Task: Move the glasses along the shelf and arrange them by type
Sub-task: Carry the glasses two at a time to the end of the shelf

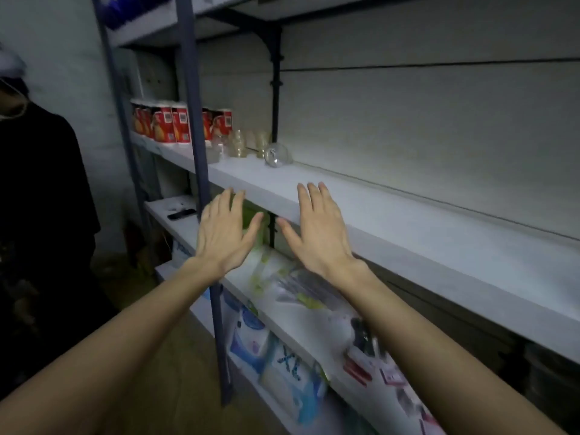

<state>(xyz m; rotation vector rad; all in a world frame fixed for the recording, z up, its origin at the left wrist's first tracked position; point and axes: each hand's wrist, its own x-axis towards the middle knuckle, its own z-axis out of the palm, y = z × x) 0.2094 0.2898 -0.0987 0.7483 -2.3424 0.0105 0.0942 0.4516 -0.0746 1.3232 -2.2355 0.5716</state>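
Glasses [251,144] far along shelf [408,215], both hands empty, well apart.

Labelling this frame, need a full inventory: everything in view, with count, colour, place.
glasses: small cluster, exact count unclear, clear, far left of the middle shelf; one round glass nearest
red cartons: a row, count unclear, red and white, left of the glasses
middle shelf: one, white, mostly bare to the right
packaged goods: several, blue, white and green, blurred, lower shelves
dark object: one, black, lower shelf at left
bystander: one, dark clothing, left edge
left hand: open, empty, before the shelf edge
right hand: open, empty, fingers over the shelf edge
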